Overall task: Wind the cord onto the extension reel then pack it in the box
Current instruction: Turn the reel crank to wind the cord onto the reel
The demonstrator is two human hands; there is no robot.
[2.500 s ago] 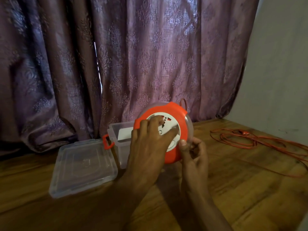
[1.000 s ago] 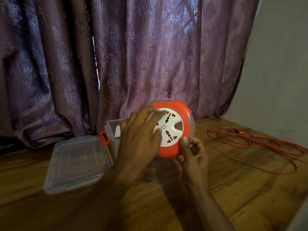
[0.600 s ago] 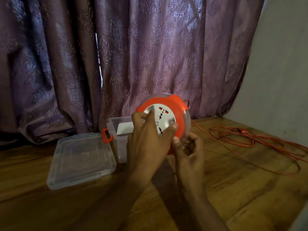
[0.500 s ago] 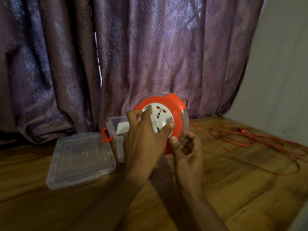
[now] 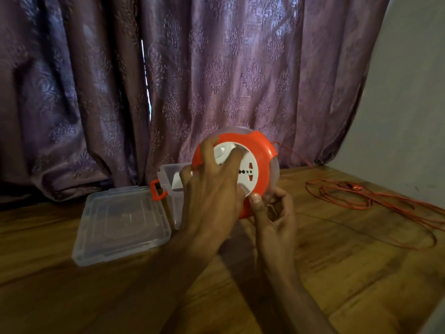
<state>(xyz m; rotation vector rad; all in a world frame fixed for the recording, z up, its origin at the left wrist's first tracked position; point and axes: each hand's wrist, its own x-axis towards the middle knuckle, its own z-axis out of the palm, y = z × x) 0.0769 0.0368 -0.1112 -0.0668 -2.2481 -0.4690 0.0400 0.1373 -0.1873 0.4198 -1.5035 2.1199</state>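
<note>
Hands met at the orange reel (image 5: pixel 261 154), which stood upright on its edge above the wooden table (image 5: pixel 349 273), its white socket face (image 5: pixel 250 173) turned toward the camera. The left hand (image 5: pixel 212 189) lay spread over that face, fingers (image 5: pixel 232 162) splayed wide across the white disc and the orange rim, pressing on it rather than closing around anything. The right hand (image 5: pixel 274 213) cupped the lower right edge of the reel from below, thumb up against the orange rim and fingers curled behind the clear outer shell, so it had a loose grip on the reel. Whether the reel's bottom edge touched the table could not be told, since both hands hid it.

Most of the orange cord (image 5: pixel 375 201) lay in loose loops on the table well to the right, apart from the reel, with a strand running back toward the reel's far side along the foot of the curtain (image 5: pixel 216 68). A clear plastic box (image 5: pixel 174 186) with an orange latch (image 5: pixel 156 190) stood just behind and left of the reel, open at the top, with something white inside that was partly hidden by the left hand. Its clear lid (image 5: pixel 120 220) lay flat on the table beside the box, to the left. A pale wall (image 5: pixel 414 92) closed the scene on the right
</note>
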